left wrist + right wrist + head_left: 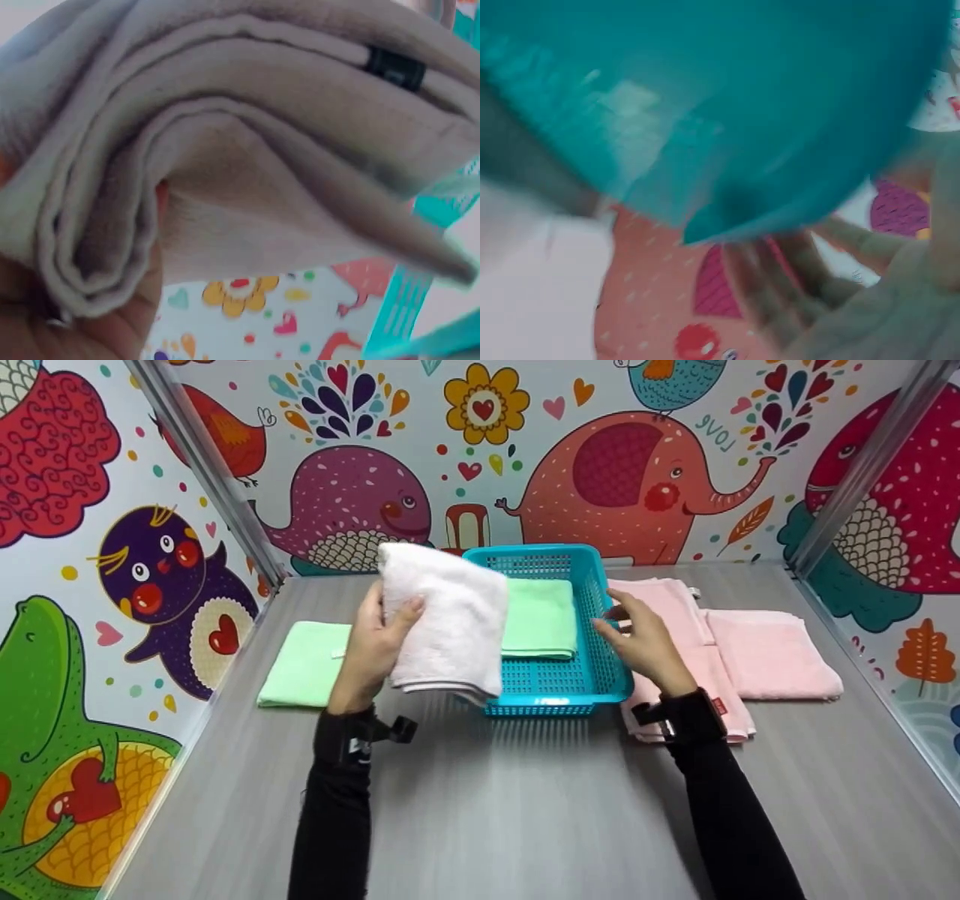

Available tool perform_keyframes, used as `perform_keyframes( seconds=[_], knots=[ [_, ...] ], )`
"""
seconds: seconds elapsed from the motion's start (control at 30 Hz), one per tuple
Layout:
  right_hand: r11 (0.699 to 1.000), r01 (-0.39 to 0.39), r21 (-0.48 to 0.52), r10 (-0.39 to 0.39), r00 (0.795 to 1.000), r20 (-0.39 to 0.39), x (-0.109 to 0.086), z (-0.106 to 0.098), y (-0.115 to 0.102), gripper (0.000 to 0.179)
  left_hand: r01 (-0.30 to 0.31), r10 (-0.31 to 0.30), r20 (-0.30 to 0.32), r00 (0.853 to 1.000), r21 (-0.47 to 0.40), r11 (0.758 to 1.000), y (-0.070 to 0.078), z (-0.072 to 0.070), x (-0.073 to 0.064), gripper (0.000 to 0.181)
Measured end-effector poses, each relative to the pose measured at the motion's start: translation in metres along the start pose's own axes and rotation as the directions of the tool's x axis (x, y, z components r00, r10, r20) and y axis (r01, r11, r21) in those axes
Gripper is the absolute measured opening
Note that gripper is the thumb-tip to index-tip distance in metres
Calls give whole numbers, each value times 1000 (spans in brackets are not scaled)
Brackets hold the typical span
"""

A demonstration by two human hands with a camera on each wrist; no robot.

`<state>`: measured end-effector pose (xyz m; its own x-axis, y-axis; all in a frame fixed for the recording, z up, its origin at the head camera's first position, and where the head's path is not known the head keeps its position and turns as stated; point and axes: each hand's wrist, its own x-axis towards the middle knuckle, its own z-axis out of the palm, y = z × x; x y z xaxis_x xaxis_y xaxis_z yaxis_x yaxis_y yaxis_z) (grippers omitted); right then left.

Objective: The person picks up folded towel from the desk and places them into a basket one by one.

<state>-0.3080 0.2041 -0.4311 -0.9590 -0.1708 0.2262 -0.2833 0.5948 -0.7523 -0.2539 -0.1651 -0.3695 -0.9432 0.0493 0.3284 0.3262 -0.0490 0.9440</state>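
Observation:
My left hand (373, 649) grips a folded white towel (450, 622) by its left side, thumb on the front face, raised beside and partly over the basket. The left wrist view shows the towel's folded layers (247, 67) and a small dark tag (396, 69) on one edge. A teal plastic basket (555, 702) stands at the middle, a folded green towel (538, 619) lying inside it. My right hand (643, 641) is at the basket's right rim, fingers spread and loosely bent, holding nothing. In the right wrist view its fingers (769, 292) show just beyond the blurred basket wall (780, 112).
Another folded green towel (300, 667) lies left of the basket, partly behind my left wrist. To the right lie pink folded towels (772, 656), one (660, 600) partly under my right hand and wrist. A patterned wall (480, 472) borders the grey table (480, 810) at the back and sides.

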Motion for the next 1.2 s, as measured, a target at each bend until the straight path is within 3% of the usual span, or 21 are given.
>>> perform_keyframes(
  seconds=[0.1,0.2,0.27,0.33,0.43,0.5,0.57,0.77,0.93,1.2],
  knots=[
    [985,27,169,-50,990,135,-5,3,-17,65,-10,12,32,999,-49,999,0,17,3,47],
    [948,4,319,-101,952,289,-10,10,-30,75,2,5,77,997,-92,996,-1,35,5,50],
    [906,-31,422,-130,929,347,-12,15,-35,79,9,5,113,994,-119,993,-3,46,6,52],
    [861,-62,504,-141,924,354,-13,19,-38,80,4,14,143,990,-124,992,-5,56,7,54],
    [789,-76,609,-139,944,299,-14,23,-40,77,-8,26,169,985,-103,995,-10,66,9,59],
    [759,-56,648,-135,961,240,-13,23,-39,79,-12,23,171,985,-65,998,-13,68,11,61],
    [761,-15,649,-134,975,180,-12,23,-38,80,-5,7,165,986,-13,1000,-16,68,14,63],
    [816,50,576,-109,992,69,-11,18,-34,91,37,-63,160,985,162,986,-26,58,22,63],
    [827,86,556,-120,993,25,-12,16,-35,97,63,-107,181,978,237,970,-27,49,23,52],
    [865,147,479,-144,989,-44,-11,13,-36,96,54,-112,185,976,295,954,-29,50,24,48]
  ],
)
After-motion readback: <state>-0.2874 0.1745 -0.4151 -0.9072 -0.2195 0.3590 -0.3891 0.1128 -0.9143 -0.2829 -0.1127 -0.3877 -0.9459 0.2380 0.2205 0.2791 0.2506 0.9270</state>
